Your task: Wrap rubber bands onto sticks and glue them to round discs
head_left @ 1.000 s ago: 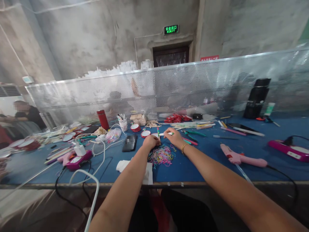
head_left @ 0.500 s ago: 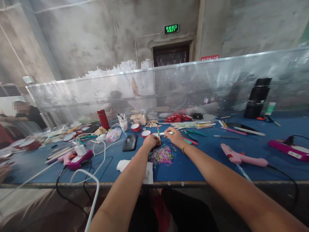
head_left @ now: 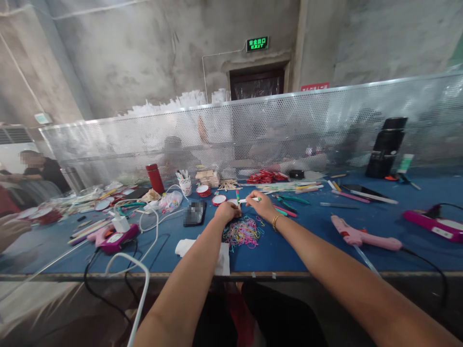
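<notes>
My left hand (head_left: 227, 212) is closed around the lower end of a small upright stick (head_left: 238, 194) with green and red marks. In my right hand (head_left: 264, 205) is a white marker pen (head_left: 247, 200) with a green end, held sideways in a pen grip. The pen's tip is close to the stick; whether they touch I cannot tell. Just below both hands lies a heap of colourful small bands (head_left: 243, 232). Round red-rimmed tins (head_left: 219, 199) stand beyond my left hand. A white tissue (head_left: 224, 260) sits partly under my left forearm.
A pink glue gun (head_left: 361, 236) lies to the right, and a purple power strip (head_left: 117, 239) with white cables lies left. Pliers (head_left: 289, 198), a black phone (head_left: 194, 213), a cup of pens (head_left: 185, 185) and a red flask (head_left: 155, 178) are around. Another person's hand (head_left: 12, 232) shows at the left edge.
Both my hands stay nearly in place with the stick and the marker pen. At the left edge, the other person's hand has moved up and further into view.
</notes>
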Motion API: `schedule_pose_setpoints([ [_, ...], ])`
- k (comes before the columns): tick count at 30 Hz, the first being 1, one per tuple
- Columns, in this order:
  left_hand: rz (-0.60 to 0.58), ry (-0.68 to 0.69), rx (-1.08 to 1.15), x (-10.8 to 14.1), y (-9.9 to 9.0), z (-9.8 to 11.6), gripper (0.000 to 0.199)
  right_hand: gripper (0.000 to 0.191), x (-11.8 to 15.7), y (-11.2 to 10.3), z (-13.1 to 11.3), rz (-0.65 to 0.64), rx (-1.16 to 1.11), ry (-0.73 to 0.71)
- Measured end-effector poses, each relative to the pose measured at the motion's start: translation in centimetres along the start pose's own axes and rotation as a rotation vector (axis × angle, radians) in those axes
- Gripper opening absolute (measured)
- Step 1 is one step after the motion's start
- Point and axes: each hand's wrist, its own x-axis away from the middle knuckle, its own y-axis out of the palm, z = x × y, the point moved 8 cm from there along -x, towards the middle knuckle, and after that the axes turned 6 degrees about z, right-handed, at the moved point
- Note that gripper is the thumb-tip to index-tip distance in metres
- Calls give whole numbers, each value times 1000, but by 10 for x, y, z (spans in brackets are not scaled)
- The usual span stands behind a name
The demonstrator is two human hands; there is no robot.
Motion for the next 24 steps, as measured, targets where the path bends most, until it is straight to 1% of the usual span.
schedule_pose_setpoints([
  [3, -16, 11, -21, 2, 0, 2, 12, 16, 1, -2, -3, 7, 13, 3],
  [7, -4, -3, -40, 2, -2, 1, 14, 17, 0, -3, -3, 9, 23, -5],
  [10, -9, -22, -21, 2, -1, 0, 15, 18, 0, -3, -1, 5, 21, 14],
  [20, -4, -51, -18, 5, -3, 4, 14, 16, 0, -7, -4, 30, 35, 11],
  [24, -5, -39, 19, 4, -1, 3, 11, 17, -1, -6, 0, 28, 45, 20],
])
